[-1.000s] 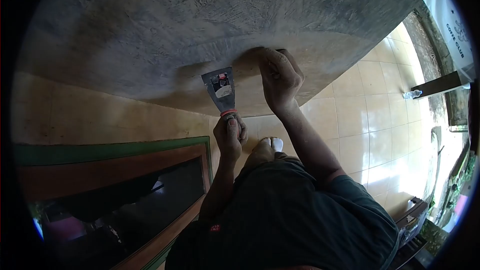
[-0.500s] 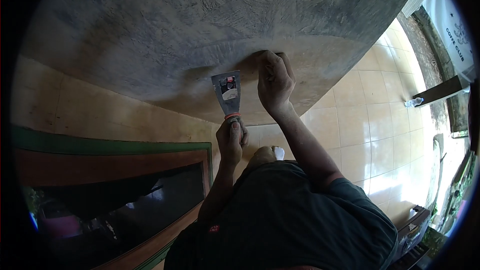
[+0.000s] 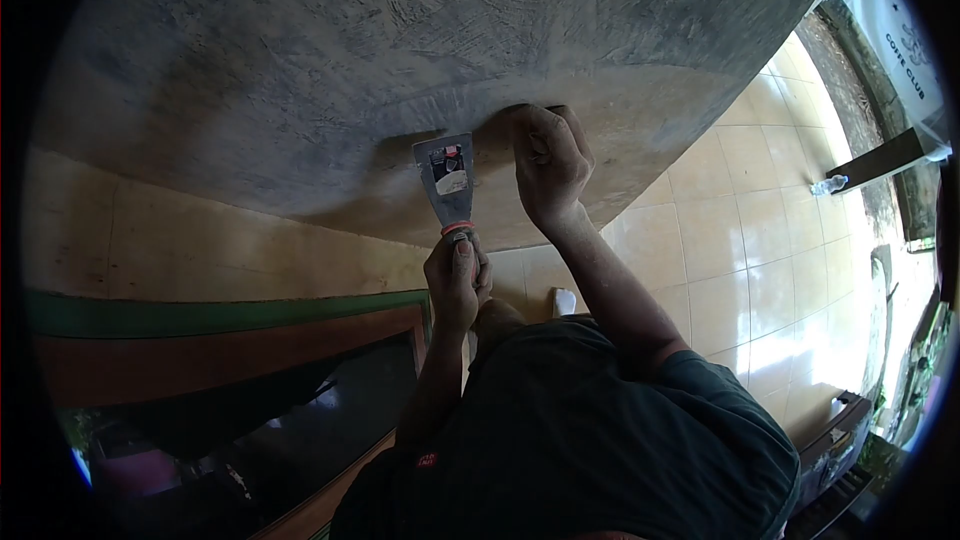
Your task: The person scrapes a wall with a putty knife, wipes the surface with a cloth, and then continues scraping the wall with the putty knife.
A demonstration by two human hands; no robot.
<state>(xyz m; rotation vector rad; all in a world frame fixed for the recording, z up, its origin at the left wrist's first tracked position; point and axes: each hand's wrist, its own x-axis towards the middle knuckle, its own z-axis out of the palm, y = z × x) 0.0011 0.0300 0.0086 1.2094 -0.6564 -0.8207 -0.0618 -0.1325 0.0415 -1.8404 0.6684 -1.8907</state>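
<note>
My left hand (image 3: 459,275) is wrapped round the handle of a putty knife (image 3: 455,205), its thumb along the front. The broad metal blade points up toward the wall and carries a dark, partly worn label; a red-orange band rings the base of the blade. To the right, my right hand (image 3: 553,165) is closed with its knuckles up against the wall (image 3: 400,70), where the rough grey plaster meets a smoother tan strip. I cannot tell what, if anything, its curled fingers hold. Both hands look dusty, and their shadows fall on the wall.
Shiny beige tiles (image 3: 720,230) cover the floor. A framed dark glass pane (image 3: 290,430) with green and brown edges lies at lower left. On the right are a plastic bottle (image 3: 829,185), a dark post (image 3: 880,162), a banner (image 3: 890,30) and a dark case-like object (image 3: 835,440).
The putty knife and my left hand have shifted slightly left, the blade tip a little higher. My right hand stays closed in almost the same spot. The view has tilted slightly.
</note>
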